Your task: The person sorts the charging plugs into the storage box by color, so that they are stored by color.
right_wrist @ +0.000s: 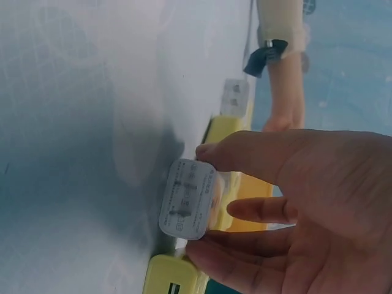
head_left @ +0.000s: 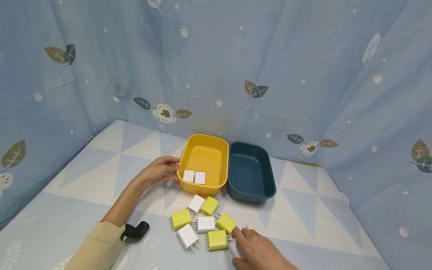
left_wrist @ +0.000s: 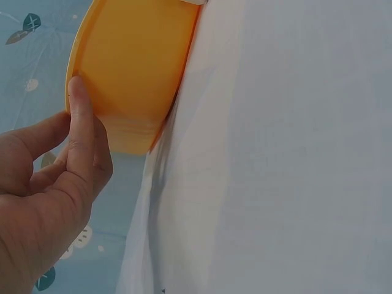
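My left hand (head_left: 158, 172) is at the left side of a yellow bin (head_left: 204, 157), its fingertips touching the outer wall near the rim. Two white chargers (head_left: 200, 178) stand inside that bin at its near end. Between thumb and fingers, my right hand (head_left: 258, 249) pinches a white charger (right_wrist: 187, 199); its printed face shows in the right wrist view. White chargers (head_left: 206, 224) and yellow chargers (head_left: 217, 240) lie loosely together on the cloth, left of the right hand. Another yellow charger, mostly hidden, peeks out behind the right hand's knuckles.
A dark blue bin (head_left: 251, 172) stands against the yellow bin's right side. The surface is a table covered with a patterned cloth (head_left: 303, 210). A blue curtain (head_left: 216, 67) hangs close behind the bins. A black strap device (head_left: 136, 230) sits at the left wrist.
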A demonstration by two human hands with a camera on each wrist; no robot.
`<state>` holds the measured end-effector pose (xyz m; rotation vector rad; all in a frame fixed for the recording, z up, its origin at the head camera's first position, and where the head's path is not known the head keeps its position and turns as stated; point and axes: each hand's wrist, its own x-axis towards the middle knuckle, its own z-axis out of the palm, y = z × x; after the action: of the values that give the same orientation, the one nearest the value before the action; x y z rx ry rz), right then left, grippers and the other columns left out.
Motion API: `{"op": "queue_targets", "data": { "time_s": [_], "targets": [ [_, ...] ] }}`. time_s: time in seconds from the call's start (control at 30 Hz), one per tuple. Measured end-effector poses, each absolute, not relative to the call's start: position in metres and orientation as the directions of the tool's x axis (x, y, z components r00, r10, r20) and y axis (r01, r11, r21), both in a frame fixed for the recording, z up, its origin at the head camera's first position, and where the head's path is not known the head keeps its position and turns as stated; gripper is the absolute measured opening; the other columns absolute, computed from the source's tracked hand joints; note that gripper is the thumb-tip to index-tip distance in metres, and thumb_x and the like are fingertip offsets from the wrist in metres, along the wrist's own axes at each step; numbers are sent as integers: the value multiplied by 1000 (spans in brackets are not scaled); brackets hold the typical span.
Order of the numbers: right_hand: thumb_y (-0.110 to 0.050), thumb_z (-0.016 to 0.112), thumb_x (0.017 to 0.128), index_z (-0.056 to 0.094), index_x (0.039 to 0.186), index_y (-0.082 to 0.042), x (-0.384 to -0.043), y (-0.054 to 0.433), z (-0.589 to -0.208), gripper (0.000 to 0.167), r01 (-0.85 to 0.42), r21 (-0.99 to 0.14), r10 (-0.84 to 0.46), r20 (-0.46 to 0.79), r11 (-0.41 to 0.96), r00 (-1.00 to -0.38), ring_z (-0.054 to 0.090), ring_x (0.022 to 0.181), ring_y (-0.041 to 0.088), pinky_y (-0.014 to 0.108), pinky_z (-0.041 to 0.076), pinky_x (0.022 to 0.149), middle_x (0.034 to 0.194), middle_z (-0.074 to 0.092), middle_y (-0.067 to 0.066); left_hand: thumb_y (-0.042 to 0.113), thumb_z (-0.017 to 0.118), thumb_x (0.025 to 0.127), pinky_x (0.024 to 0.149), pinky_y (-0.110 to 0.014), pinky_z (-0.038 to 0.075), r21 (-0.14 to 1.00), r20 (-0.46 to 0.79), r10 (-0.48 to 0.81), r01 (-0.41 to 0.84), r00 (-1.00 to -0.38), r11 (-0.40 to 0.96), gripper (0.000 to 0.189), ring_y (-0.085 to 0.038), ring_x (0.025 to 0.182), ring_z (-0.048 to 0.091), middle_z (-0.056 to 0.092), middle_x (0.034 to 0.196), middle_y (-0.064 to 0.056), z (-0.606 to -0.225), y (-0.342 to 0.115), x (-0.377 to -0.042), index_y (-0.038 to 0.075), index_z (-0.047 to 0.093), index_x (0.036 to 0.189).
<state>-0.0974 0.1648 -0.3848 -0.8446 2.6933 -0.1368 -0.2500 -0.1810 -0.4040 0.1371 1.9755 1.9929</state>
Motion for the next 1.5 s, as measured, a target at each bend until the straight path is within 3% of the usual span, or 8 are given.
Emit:
{"op": "queue_targets", "data": {
  "time_s": [0.27,0.4,0.53,0.73,0.97,1.23,1.5],
  "targets": [
    [-33,82,81,51,124,-18,-98,160,-387,55,-532,-148,-546,-358,834,-757,45,72,8,25,49,60,91,52,-5,4,54,101,84,-35,60,985,-170,288,-172,-942,18,46,-18,90,61,56,114,-19,-404,-181,-250,-12,38,141],
    [-30,84,81,50,129,-18,-97,160,-387,60,-550,-147,-563,-352,822,-748,46,72,6,24,51,62,95,53,-5,5,53,101,84,-34,59,985,-173,290,-173,-941,27,46,-19,91,61,56,116,-20,-404,-181,-250,-11,39,141],
    [-30,85,79,53,130,-17,-97,162,-386,62,-559,-180,-585,-324,809,-743,49,81,5,25,55,71,101,55,-6,6,54,101,84,-34,60,984,-176,287,-173,-941,36,45,-19,91,60,56,115,-19,-402,-181,-250,-11,39,141],
    [-26,82,80,61,125,-15,-95,169,-382,52,-576,-302,-640,-190,760,-744,49,97,6,26,53,85,109,53,-10,6,54,101,83,-34,60,984,-178,284,-176,-942,33,45,-18,90,60,56,115,-20,-402,-180,-251,-11,40,141],
    [-17,77,82,57,126,-20,-100,176,-376,49,-438,-562,-616,-169,701,-769,49,94,3,21,51,78,114,50,-13,6,53,102,84,-34,60,984,-180,289,-177,-940,35,45,-19,91,61,55,118,-23,-403,-181,-250,-11,39,141],
    [-30,77,87,59,131,-26,-103,178,-372,48,-517,-470,-616,-76,715,-784,49,108,6,31,52,93,123,55,-17,6,54,101,83,-33,60,983,-182,287,-178,-941,38,46,-19,91,61,56,116,-20,-403,-181,-251,-10,40,141],
    [-18,73,92,56,138,-23,-105,179,-376,49,-637,-437,-696,34,635,-717,56,80,-3,19,56,69,132,56,-7,7,55,101,84,-34,60,982,-188,277,-182,-942,48,47,-20,91,61,55,119,-22,-403,-180,-251,-10,40,141]
  ]
}}
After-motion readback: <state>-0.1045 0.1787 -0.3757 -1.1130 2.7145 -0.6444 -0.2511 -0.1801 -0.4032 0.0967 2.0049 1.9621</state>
